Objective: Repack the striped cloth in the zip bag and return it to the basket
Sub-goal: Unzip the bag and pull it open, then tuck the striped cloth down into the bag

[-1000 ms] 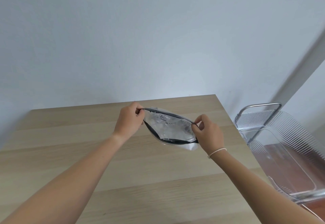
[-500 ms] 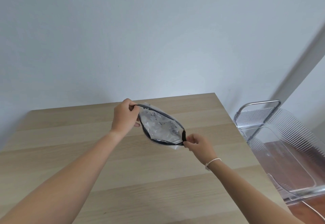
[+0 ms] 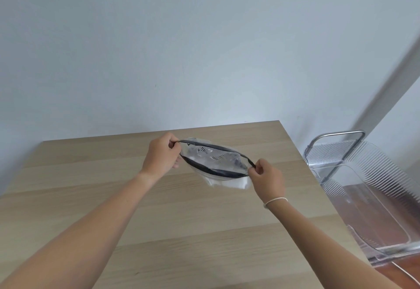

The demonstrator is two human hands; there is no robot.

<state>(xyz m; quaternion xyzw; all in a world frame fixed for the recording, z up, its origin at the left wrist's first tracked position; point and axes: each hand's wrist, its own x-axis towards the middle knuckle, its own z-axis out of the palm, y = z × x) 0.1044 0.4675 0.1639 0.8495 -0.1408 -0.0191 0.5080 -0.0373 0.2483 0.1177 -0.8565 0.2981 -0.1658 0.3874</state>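
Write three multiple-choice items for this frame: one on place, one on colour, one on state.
1. Where is the basket?
A. on the table
B. right of the table, beside it
C. in the left hand

2. What colour is the zip bag's rim?
A. red
B. yellow
C. dark

3. How is the bag's mouth?
A. open
B. zipped shut
C. folded over

B: the clear basket stands off the table's right edge.
C: a dark band runs round the opening.
A: the left hand and right hand pinch its ends, with striped cloth visible inside.
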